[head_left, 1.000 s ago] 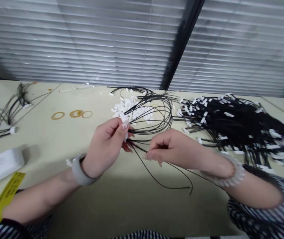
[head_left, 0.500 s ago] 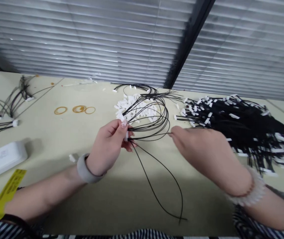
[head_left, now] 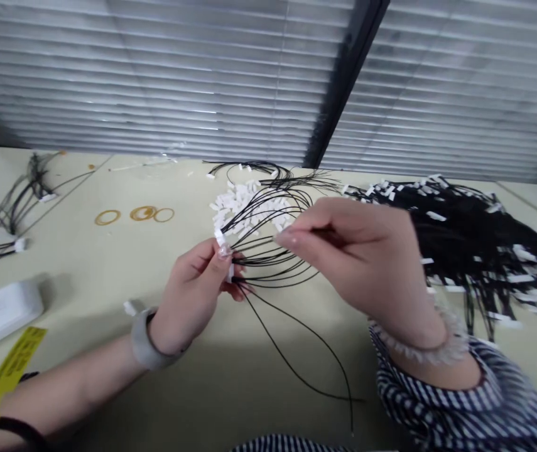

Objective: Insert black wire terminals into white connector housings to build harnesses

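My left hand (head_left: 195, 279) is closed round white plastic connectors (head_left: 222, 240), thumb on top. Thin black wires (head_left: 268, 258) run out of them and bend round in loops to the right. Two longer wire ends (head_left: 303, 326) hang down toward the front of the table. My right hand (head_left: 357, 251) is closed in a pinch over the loops, and a black wire runs up to its fingertips. The pinch itself is partly hidden, and the hand covers the right side of the loops.
Behind the hands lies a pile of small white connectors (head_left: 244, 204), with more black wires (head_left: 261, 166) beyond. A big heap of black cables (head_left: 466, 232) fills the right side. Rubber bands (head_left: 143, 213), a white box-shaped device (head_left: 4, 314) and another wire bundle (head_left: 16, 207) lie left.
My right hand has moved left and slightly up, from beyond the loops to above them, closer to my left hand. My left hand still grips the connectors; the view has shifted slightly.
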{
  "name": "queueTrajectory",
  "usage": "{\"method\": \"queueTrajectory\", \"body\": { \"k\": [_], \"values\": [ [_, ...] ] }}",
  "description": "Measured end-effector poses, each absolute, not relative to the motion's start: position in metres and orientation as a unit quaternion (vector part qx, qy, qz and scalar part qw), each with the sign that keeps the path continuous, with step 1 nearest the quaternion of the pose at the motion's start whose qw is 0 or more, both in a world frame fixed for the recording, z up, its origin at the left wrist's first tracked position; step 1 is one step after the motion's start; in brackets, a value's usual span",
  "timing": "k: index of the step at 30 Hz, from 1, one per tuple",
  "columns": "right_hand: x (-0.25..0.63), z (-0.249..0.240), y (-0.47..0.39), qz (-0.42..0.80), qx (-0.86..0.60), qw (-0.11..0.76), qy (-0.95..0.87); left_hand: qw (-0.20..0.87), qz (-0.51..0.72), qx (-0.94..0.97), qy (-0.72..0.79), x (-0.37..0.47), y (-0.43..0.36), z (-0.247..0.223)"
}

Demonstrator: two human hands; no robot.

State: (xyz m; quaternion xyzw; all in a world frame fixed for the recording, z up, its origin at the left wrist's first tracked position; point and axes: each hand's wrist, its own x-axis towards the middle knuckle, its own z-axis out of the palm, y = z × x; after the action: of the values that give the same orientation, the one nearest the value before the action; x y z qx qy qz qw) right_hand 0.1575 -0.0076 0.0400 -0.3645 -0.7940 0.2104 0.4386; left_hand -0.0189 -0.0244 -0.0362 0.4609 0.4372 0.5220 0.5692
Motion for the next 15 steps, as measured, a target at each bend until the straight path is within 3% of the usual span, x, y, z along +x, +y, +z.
{"method": "queueTrajectory", "body": {
  "k": [4, 15],
  "values": [
    [0.1597, 0.0332, -0.0047, 0.209, -0.394, 0.344, -0.826, 0.553, 0.536, 0.478, 0.423, -0.0214, -0.0261, -0.0338],
    [0.1627, 0.0334, 0.0014, 0.215, -0.399, 0.312, -0.835, 0.518, 0.526, 0.517, 0.433, -0.0232, -0.0291, -0.0310]
  ]
}}
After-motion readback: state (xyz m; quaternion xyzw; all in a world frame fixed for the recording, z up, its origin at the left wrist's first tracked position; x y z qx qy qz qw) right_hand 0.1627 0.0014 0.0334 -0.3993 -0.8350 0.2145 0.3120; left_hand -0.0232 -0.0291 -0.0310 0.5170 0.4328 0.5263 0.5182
